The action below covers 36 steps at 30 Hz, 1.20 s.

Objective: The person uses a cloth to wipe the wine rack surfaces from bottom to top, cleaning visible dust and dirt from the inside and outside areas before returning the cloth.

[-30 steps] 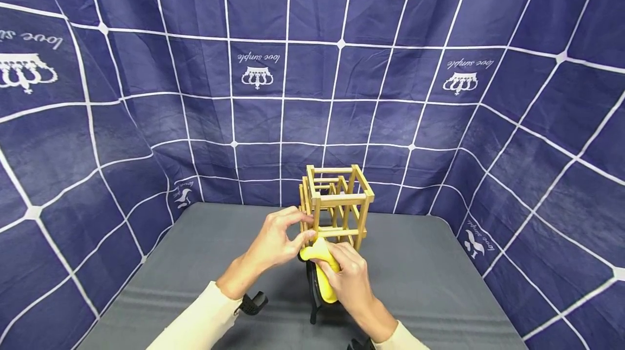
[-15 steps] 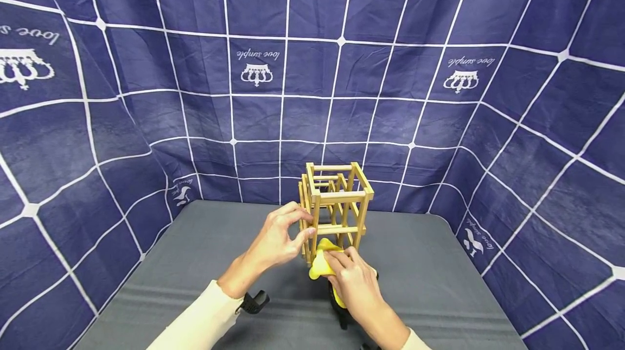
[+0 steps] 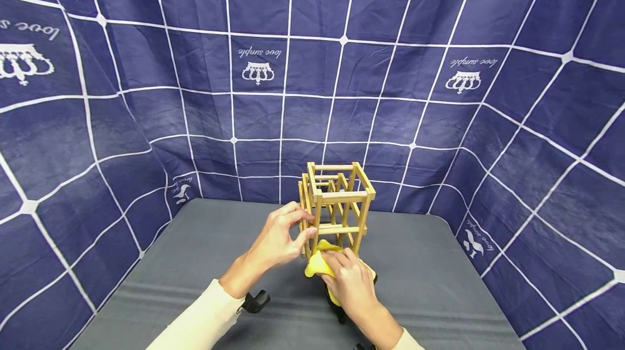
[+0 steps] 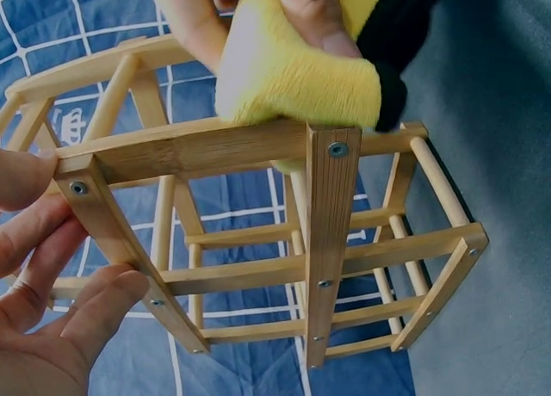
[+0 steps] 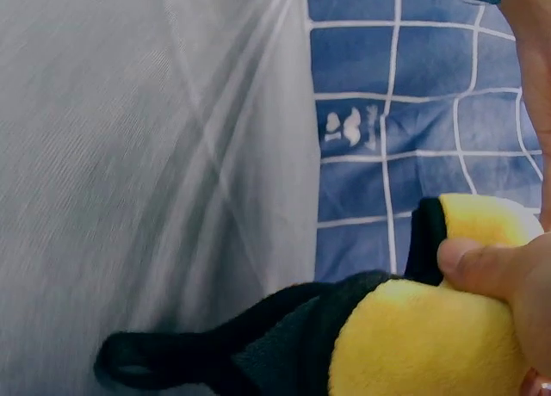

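Note:
A wooden rack (image 3: 342, 196) made of slats and round dowels stands on the grey surface. My left hand (image 3: 278, 236) holds its near left side; in the left wrist view the fingers (image 4: 108, 306) and thumb are around a slat with screw heads. My right hand (image 3: 354, 285) grips a plush cleaning cloth (image 3: 316, 266), yellow with black edging. In the left wrist view the bunched cloth (image 4: 293, 77) lies over a rack bar, right at the corner of a post. Its black loop (image 5: 151, 357) hangs free in the right wrist view, where the rack is out of sight.
The grey cloth-covered surface (image 3: 415, 274) spreads around the rack on both sides. Behind and beside it hangs a blue curtain (image 3: 312, 95) with a white grid. A black wrist mount (image 3: 255, 302) sits on the left forearm.
My right hand has moved the cloth right and toward the near side of the rack, then slightly back left. The left hand stays in place on the rack.

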Tool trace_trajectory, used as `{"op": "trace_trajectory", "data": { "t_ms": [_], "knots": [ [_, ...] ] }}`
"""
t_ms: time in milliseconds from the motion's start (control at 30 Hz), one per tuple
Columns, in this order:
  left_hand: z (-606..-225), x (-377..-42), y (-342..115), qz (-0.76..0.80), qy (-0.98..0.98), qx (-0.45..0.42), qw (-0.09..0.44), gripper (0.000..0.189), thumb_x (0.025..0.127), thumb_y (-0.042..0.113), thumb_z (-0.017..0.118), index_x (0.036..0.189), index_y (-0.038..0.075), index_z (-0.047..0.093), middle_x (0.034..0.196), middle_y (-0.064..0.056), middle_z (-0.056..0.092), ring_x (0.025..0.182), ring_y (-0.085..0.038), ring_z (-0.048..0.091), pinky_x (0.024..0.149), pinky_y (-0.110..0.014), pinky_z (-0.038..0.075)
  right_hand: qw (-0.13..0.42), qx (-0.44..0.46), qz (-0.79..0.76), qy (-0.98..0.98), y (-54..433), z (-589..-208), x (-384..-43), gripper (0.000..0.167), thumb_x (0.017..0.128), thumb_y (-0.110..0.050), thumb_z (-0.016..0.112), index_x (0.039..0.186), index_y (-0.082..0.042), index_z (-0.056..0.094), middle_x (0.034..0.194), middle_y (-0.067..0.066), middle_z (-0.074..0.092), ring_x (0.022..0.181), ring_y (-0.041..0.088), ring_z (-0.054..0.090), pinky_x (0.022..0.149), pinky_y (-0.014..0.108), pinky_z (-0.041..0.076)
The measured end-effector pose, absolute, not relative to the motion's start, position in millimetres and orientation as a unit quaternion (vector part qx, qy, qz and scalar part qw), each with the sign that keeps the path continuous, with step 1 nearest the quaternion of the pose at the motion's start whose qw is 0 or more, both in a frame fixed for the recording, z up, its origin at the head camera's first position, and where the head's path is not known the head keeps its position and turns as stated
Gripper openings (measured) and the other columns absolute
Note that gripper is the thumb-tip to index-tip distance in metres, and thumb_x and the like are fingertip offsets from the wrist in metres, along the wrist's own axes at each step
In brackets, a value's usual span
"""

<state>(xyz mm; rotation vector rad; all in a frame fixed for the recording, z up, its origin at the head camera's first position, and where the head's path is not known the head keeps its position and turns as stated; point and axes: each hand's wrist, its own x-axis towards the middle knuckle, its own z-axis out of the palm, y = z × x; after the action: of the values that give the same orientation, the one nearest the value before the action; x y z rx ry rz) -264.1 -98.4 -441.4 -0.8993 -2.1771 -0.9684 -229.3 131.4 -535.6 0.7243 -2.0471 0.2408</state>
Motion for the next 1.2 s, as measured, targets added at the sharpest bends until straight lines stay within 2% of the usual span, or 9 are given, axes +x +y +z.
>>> {"op": "trace_trajectory", "data": {
  "t_ms": [367, 500, 567, 667, 733, 800, 967, 1100, 1200],
  "knots": [
    [-439.4, -263.3, -98.3, -0.359, -0.818, -0.337, 0.297, 0.015, 0.097, 0.011, 0.092, 0.112, 0.01, 0.086, 0.107, -0.004, 0.079, 0.098, -0.02, 0.077, 0.089, -0.041, 0.068, 0.447, 0.328, 0.284, -0.782, 161.1, -534.4, -222.9, 0.058, 0.073, -0.008, 0.109, 0.126, -0.012, 0.088, 0.117, 0.003, 0.09, 0.094, 0.018, 0.075, 0.082, 0.03, 0.064],
    [-438.0, -263.3, -97.0, -0.356, -0.816, -0.338, 0.305, 0.016, 0.097, 0.01, 0.092, 0.111, 0.01, 0.086, 0.108, -0.005, 0.08, 0.104, -0.025, 0.08, 0.094, -0.046, 0.068, 0.511, 0.357, 0.339, -0.705, 184.0, -522.1, -224.3, 0.028, 0.095, -0.013, 0.097, 0.12, -0.003, 0.088, 0.108, 0.013, 0.089, 0.087, 0.024, 0.075, 0.08, 0.03, 0.06],
    [-438.0, -263.1, -96.4, -0.357, -0.816, -0.339, 0.304, 0.016, 0.097, 0.01, 0.092, 0.111, 0.01, 0.086, 0.108, -0.005, 0.08, 0.106, -0.026, 0.081, 0.095, -0.047, 0.068, 0.559, 0.361, 0.353, -0.658, 194.9, -514.1, -224.9, 0.025, 0.102, -0.019, 0.092, 0.111, 0.004, 0.087, 0.101, 0.017, 0.087, 0.083, 0.027, 0.074, 0.079, 0.031, 0.058],
    [-438.8, -262.8, -96.0, -0.358, -0.818, -0.337, 0.299, 0.016, 0.097, 0.011, 0.092, 0.111, 0.01, 0.086, 0.109, -0.004, 0.08, 0.108, -0.025, 0.081, 0.096, -0.047, 0.068, 0.62, 0.333, 0.37, -0.606, 209.6, -504.7, -223.9, 0.034, 0.103, -0.02, 0.091, 0.099, 0.013, 0.084, 0.092, 0.024, 0.083, 0.08, 0.027, 0.071, 0.081, 0.023, 0.056],
    [-439.7, -262.7, -96.3, -0.36, -0.818, -0.334, 0.299, 0.016, 0.097, 0.01, 0.092, 0.111, 0.01, 0.086, 0.11, -0.004, 0.08, 0.108, -0.025, 0.081, 0.096, -0.047, 0.068, 0.633, 0.291, 0.384, -0.606, 218.6, -504.4, -224.5, 0.028, 0.096, -0.009, 0.094, 0.099, 0.016, 0.083, 0.091, 0.028, 0.081, 0.083, 0.023, 0.071, 0.087, 0.017, 0.056],
    [-440.9, -262.8, -96.9, -0.361, -0.819, -0.329, 0.3, 0.017, 0.096, 0.009, 0.092, 0.111, 0.01, 0.085, 0.11, -0.004, 0.08, 0.108, -0.025, 0.081, 0.096, -0.047, 0.068, 0.613, 0.241, 0.398, -0.638, 225.3, -509.1, -225.8, 0.024, 0.087, 0.003, 0.095, 0.104, 0.015, 0.083, 0.095, 0.03, 0.082, 0.091, 0.015, 0.071, 0.094, 0.009, 0.054],
    [-443.0, -262.1, -98.1, -0.363, -0.823, -0.318, 0.3, 0.016, 0.096, 0.01, 0.092, 0.111, 0.011, 0.085, 0.112, -0.003, 0.081, 0.106, -0.026, 0.081, 0.093, -0.045, 0.067, 0.484, 0.152, 0.434, -0.745, 224.6, -530.3, -232.2, 0.049, 0.072, 0.012, 0.103, 0.117, 0.0, 0.089, 0.11, 0.019, 0.088, 0.103, -0.007, 0.069, 0.09, 0.003, 0.054],
    [-443.3, -261.2, -97.9, -0.362, -0.825, -0.316, 0.298, 0.016, 0.097, 0.011, 0.092, 0.112, 0.011, 0.085, 0.112, -0.003, 0.08, 0.107, -0.025, 0.081, 0.093, -0.045, 0.067, 0.421, 0.146, 0.465, -0.765, 207.0, -540.1, -236.0, 0.046, 0.075, 0.004, 0.105, 0.117, -0.008, 0.092, 0.114, 0.011, 0.09, 0.1, -0.004, 0.076, 0.082, 0.006, 0.06],
    [-442.7, -261.1, -97.1, -0.362, -0.824, -0.315, 0.301, 0.016, 0.098, 0.012, 0.092, 0.112, 0.011, 0.085, 0.112, -0.003, 0.08, 0.107, -0.024, 0.081, 0.094, -0.045, 0.067, 0.417, 0.14, 0.462, -0.77, 192.3, -539.9, -239.5, 0.042, 0.08, -0.002, 0.105, 0.119, -0.011, 0.092, 0.115, 0.006, 0.09, 0.099, 0.004, 0.08, 0.083, 0.008, 0.062]
  ]
}}
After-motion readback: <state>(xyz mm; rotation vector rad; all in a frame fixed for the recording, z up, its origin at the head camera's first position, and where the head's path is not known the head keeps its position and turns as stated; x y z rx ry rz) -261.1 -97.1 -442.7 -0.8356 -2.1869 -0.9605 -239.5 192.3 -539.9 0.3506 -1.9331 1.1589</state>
